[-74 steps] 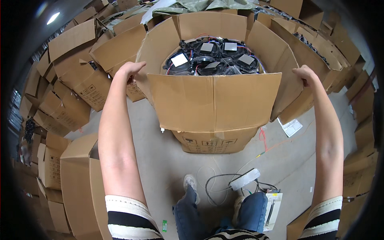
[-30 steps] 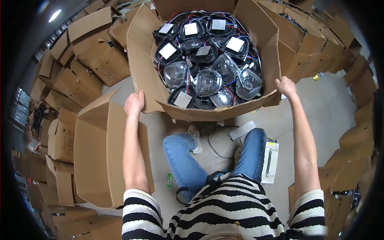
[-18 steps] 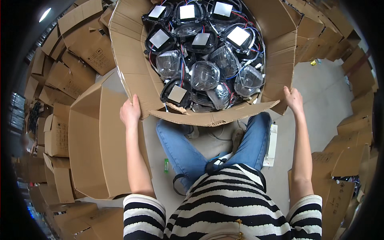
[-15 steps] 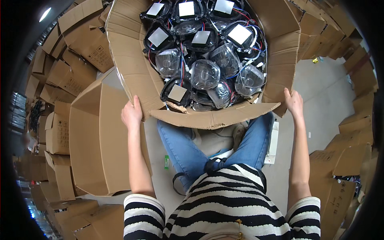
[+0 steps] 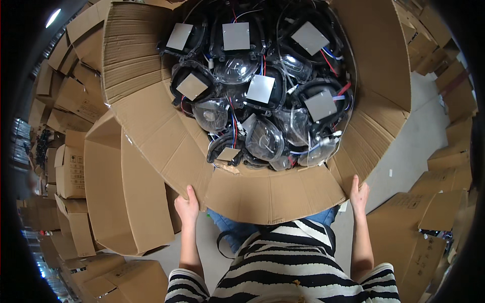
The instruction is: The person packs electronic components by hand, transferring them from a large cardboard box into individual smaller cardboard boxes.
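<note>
A large open cardboard box (image 5: 273, 199) fills the upper middle of the view, its near flap over my lap. My left hand (image 5: 187, 204) grips the box's near left flap edge, thumb on top. My right hand (image 5: 359, 196) holds the near right flap edge in the same way. Inside lie several black-framed parts with clear plastic domes (image 5: 263, 139), like lamp housings. Some carry square silvery plates (image 5: 236, 36) on their backs. Red, blue and white wires (image 5: 233, 118) with small white connectors run between them. The fingers under the flaps are hidden.
A tall open cardboard box (image 5: 106, 187) stands close to my left. More cartons (image 5: 70, 166) are piled beyond it. On the right, another carton (image 5: 399, 237) stands near my arm, with a strip of grey floor (image 5: 427, 108) beyond.
The filled box has come nearer to me and looks larger, its near flap now covering most of my legs. Both hands have moved toward me with it, still gripping the flaps.
</note>
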The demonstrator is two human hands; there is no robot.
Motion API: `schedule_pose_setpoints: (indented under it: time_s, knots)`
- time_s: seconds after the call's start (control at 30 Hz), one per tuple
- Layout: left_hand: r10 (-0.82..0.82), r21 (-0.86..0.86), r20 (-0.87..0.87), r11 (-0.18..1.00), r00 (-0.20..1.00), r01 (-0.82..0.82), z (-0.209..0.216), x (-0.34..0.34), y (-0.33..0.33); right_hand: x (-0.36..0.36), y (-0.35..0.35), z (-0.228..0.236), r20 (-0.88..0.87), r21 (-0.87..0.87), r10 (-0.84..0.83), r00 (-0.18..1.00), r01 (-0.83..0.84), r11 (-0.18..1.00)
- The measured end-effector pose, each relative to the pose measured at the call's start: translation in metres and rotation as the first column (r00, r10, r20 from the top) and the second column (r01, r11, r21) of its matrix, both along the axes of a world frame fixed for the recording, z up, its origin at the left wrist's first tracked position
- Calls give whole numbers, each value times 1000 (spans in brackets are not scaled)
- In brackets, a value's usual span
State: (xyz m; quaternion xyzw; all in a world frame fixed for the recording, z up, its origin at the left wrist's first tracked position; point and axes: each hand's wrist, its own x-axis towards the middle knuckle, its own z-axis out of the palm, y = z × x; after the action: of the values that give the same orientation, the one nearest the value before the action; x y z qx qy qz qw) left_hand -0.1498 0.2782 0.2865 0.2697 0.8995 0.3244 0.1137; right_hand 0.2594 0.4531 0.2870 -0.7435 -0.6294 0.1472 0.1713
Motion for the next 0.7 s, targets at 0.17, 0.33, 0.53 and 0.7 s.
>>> schedule_pose_setpoints:
  time_s: [0.17,0.33,0.53,0.7]
  knots:
    - [-18,57,-7,998,1000,19,6,2,8,11,2,-19,-207,30,-65,976,73,997]
    - [-15,32,126,999,992,11,0,-20,3,6,10,-7,-233,60,1,972,13,998]
    - [-44,63,48,997,998,41,-10,-40,-10,7,5,2,-192,41,25,981,-18,999]
    - [-52,23,54,998,997,51,-9,-43,-12,4,4,7,-145,28,-16,989,20,999]
